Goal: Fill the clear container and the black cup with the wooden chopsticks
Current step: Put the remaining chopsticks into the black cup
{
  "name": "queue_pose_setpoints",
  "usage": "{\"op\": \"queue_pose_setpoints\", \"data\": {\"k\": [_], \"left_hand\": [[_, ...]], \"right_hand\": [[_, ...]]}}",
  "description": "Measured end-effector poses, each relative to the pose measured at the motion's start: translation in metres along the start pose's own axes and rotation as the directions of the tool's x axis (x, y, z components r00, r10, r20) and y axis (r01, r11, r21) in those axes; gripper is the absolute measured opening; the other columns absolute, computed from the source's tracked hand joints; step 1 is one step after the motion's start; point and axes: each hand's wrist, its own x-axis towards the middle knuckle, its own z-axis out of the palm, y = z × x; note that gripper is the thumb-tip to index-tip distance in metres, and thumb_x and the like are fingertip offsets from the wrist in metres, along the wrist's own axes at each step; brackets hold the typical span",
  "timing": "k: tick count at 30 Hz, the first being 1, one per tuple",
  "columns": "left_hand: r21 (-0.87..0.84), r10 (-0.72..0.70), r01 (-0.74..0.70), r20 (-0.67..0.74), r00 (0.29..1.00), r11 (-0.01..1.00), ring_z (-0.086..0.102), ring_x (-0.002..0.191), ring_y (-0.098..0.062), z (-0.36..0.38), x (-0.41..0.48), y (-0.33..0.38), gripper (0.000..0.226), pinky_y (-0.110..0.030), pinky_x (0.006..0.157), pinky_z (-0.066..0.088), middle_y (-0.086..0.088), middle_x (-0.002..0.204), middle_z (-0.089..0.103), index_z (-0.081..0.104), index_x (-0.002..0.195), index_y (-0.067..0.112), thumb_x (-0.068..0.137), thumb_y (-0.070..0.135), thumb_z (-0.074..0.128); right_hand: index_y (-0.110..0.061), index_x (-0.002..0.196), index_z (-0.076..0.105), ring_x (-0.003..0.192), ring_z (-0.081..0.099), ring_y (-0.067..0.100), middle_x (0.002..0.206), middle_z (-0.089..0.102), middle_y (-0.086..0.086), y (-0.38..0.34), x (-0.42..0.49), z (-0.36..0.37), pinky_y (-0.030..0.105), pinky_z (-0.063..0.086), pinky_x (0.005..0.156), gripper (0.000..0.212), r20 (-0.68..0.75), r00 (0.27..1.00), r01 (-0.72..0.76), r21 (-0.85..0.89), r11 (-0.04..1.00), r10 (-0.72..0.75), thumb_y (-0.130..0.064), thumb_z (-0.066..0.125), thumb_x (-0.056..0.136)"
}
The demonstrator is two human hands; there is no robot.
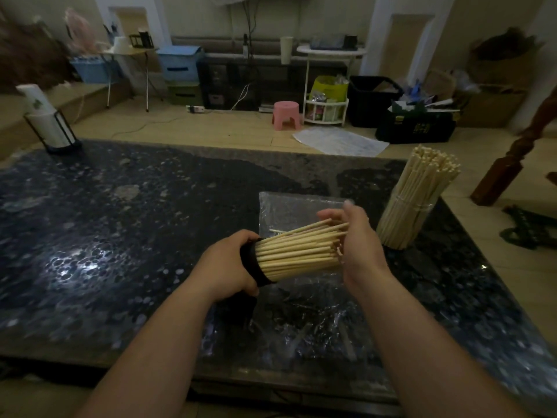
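Observation:
My left hand (229, 263) grips the black cup (253, 262), which lies tipped on its side above the table with its mouth to the right. A thick bundle of wooden chopsticks (298, 251) sticks out of it. My right hand (358, 239) presses with straight fingers against the free ends of those chopsticks. The clear container (405, 224) stands upright at the right of the table, packed with wooden chopsticks (428, 173) that fan out above its rim.
A dark speckled stone table (120, 236) carries a crumpled clear plastic sheet (289, 209) under my hands and a paper roll in a black stand (48, 122) at the far left. Beyond the table's far edge are a pink stool (286, 114), boxes and bags.

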Motion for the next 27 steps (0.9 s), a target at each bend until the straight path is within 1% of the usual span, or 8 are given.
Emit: {"op": "queue_pose_setpoints", "data": {"k": [2, 6, 9, 12, 17, 20, 24, 27], "left_hand": [[-0.003, 0.000, 0.000, -0.006, 1.000, 1.000, 0.057, 0.103, -0.012, 0.000, 0.001, 0.000, 0.086, -0.028, 0.083, 0.049, 0.015, 0.109, 0.059, 0.053, 0.121, 0.043, 0.052, 0.010, 0.092], [-0.011, 0.003, -0.003, -0.005, 1.000, 1.000, 0.058, 0.102, -0.012, 0.002, 0.001, -0.001, 0.084, -0.030, 0.083, 0.051, 0.017, 0.105, 0.059, 0.051, 0.115, 0.046, 0.052, 0.010, 0.092], [-0.024, -0.002, 0.001, -0.008, 1.000, 1.000, 0.058, 0.102, -0.012, 0.002, 0.001, -0.002, 0.084, -0.030, 0.084, 0.052, 0.018, 0.104, 0.059, 0.051, 0.115, 0.047, 0.052, 0.009, 0.092], [-0.037, -0.006, 0.006, -0.016, 1.000, 0.999, 0.058, 0.102, -0.011, 0.001, 0.003, -0.002, 0.085, -0.030, 0.083, 0.052, 0.017, 0.104, 0.059, 0.050, 0.114, 0.048, 0.050, 0.010, 0.093], [-0.021, -0.033, 0.032, -0.026, 0.999, 0.999, 0.057, 0.105, -0.012, 0.001, 0.002, -0.003, 0.085, -0.038, 0.092, 0.054, 0.016, 0.107, 0.059, 0.049, 0.114, 0.049, 0.051, 0.013, 0.093], [-0.037, -0.059, 0.057, -0.042, 0.997, 0.998, 0.057, 0.105, -0.013, 0.000, 0.001, -0.003, 0.085, -0.038, 0.092, 0.054, 0.015, 0.107, 0.059, 0.050, 0.113, 0.048, 0.051, 0.012, 0.093], [-0.091, -0.120, 0.110, -0.106, 0.987, 0.990, 0.059, 0.104, -0.017, -0.002, 0.003, -0.004, 0.086, -0.036, 0.084, 0.052, 0.010, 0.107, 0.062, 0.054, 0.121, 0.040, 0.049, 0.012, 0.093], [-0.136, -0.153, 0.136, -0.123, 0.981, 0.981, 0.054, 0.102, -0.016, -0.005, 0.003, -0.005, 0.082, -0.031, 0.079, 0.044, 0.014, 0.098, 0.056, 0.051, 0.119, 0.038, 0.054, 0.009, 0.092]], "right_hand": [[-0.016, 0.093, 0.074, 0.077, 0.064, 0.021, 0.086, 0.070, 0.006, 0.001, 0.000, 0.001, 0.033, 0.050, 0.064, 0.043, -0.048, 0.999, 0.009, -0.037, 0.999, -0.011, -0.034, 0.036, 0.104], [-0.026, 0.111, 0.063, 0.092, 0.061, 0.015, 0.106, 0.063, -0.003, 0.008, 0.001, 0.001, 0.030, 0.052, 0.070, 0.019, 0.007, 0.991, 0.131, -0.211, 0.969, -0.133, -0.015, 0.060, 0.096], [-0.027, 0.107, 0.066, 0.092, 0.064, 0.019, 0.103, 0.065, -0.001, 0.007, 0.000, 0.001, 0.036, 0.056, 0.070, 0.012, -0.034, 0.988, 0.145, -0.163, 0.976, -0.152, -0.024, 0.062, 0.097], [-0.028, 0.100, 0.071, 0.092, 0.062, 0.020, 0.095, 0.066, -0.004, 0.005, 0.001, 0.002, 0.042, 0.053, 0.079, 0.024, -0.068, 0.978, 0.179, -0.211, 0.961, -0.197, -0.032, 0.048, 0.102], [-0.018, 0.134, 0.060, 0.112, 0.050, 0.002, 0.122, 0.058, -0.013, 0.007, -0.002, 0.003, 0.025, 0.037, 0.095, 0.039, 0.134, 0.957, 0.289, -0.448, 0.846, -0.256, -0.036, 0.042, 0.105], [-0.007, 0.118, 0.067, 0.087, 0.059, 0.005, 0.107, 0.064, 0.005, 0.008, 0.001, 0.002, 0.032, 0.047, 0.080, 0.039, 0.056, 0.966, 0.254, -0.381, 0.889, -0.252, -0.034, 0.041, 0.105], [-0.023, 0.116, 0.065, 0.096, 0.055, 0.003, 0.105, 0.062, -0.011, 0.011, 0.013, -0.005, 0.018, 0.042, 0.075, 0.026, -0.071, 0.950, 0.252, -0.397, 0.883, -0.304, -0.019, 0.044, 0.102], [-0.024, 0.105, 0.061, 0.094, 0.058, 0.009, 0.103, 0.063, -0.006, 0.018, 0.019, -0.013, 0.028, 0.049, 0.079, 0.025, -0.114, 0.949, 0.212, -0.454, 0.865, -0.293, -0.005, 0.048, 0.096]]}}
